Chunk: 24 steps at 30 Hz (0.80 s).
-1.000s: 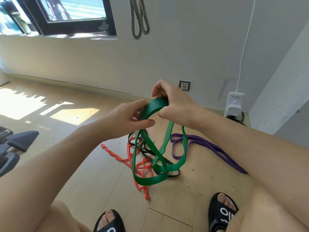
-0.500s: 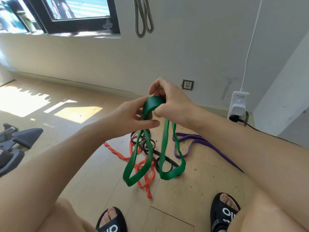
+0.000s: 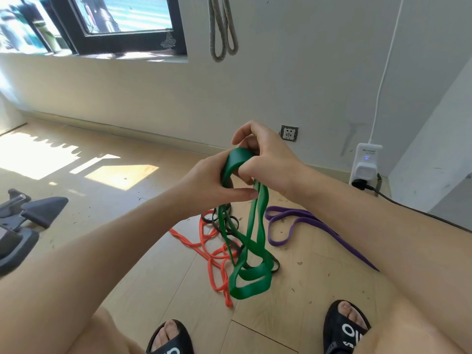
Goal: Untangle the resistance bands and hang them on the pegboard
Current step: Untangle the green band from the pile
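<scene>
A: Where is the wide green rubber resistance band (image 3: 256,241)?

B: Both hands hold its top fold in mid-air at the centre. The left hand (image 3: 208,181) grips the fold from the nine o'clock side, thumb stretched across under it. The right hand (image 3: 265,159) pinches it from the three o'clock side with curled fingers.

A: And the rest of it?

B: Its loops hang toward six o'clock, and the lowest ones sag over the pile on the pale wooden floor (image 3: 153,264).

A: What is in the pile?

B: A thin orange band (image 3: 213,261) at seven o'clock of the green loops, and a narrow black band (image 3: 231,224) threaded among them. Whether the green one is still caught in them, I cannot tell.

A: Anything apart from it?

B: A flat purple band (image 3: 306,218) lies at three o'clock, trailing toward the right forearm. A grey looped band (image 3: 223,29) hangs on the white wall (image 3: 293,72) at twelve o'clock.
</scene>
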Motion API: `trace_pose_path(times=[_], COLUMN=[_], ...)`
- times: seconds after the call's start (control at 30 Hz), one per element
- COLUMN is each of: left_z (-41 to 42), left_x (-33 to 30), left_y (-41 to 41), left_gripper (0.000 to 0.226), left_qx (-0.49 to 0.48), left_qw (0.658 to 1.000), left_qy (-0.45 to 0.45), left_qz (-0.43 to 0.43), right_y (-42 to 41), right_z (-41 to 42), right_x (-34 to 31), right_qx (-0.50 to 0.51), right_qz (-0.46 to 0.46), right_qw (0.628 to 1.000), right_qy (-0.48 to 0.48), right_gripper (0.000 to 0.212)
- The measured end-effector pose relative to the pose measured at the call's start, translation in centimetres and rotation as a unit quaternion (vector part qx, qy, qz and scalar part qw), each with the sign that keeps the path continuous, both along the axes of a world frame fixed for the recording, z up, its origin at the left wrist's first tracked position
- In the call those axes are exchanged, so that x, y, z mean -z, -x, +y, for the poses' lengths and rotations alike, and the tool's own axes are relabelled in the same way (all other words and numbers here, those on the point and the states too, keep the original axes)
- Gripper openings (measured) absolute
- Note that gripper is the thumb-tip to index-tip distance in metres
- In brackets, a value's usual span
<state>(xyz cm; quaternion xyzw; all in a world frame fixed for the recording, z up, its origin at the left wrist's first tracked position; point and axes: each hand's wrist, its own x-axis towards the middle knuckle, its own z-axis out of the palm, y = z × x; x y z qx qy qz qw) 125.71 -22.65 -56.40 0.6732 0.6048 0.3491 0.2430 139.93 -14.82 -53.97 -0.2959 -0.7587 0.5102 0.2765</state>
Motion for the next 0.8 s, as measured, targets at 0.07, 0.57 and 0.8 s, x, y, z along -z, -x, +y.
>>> trace_pose_path(times=[0.07,0.57,0.8], left_z=[0.1,0.4,0.9], left_x=[0.1,0.6,1.0], left_y=[-0.1,-0.5,-0.6], left_gripper=[0.037,0.054,0.063], left_qx=[-0.002,-0.035,-0.007], left_qw=[1.0,0.997,0.993], left_qy=[-0.003,-0.026,-0.029], left_qz=[-0.011,-0.06,-0.117], right_y=[0.0,0.5,1.2], right_z=[0.0,-0.8,-1.1], right_x=[0.0,-0.5,-0.6], right_qx=[0.002,0.025,0.046], right_qz=[0.006,0.065,0.099], right_qw=[1.0,0.992,0.981], right_qy=[0.008,0.102,0.157], right_gripper=[0.05,0.051,0.052])
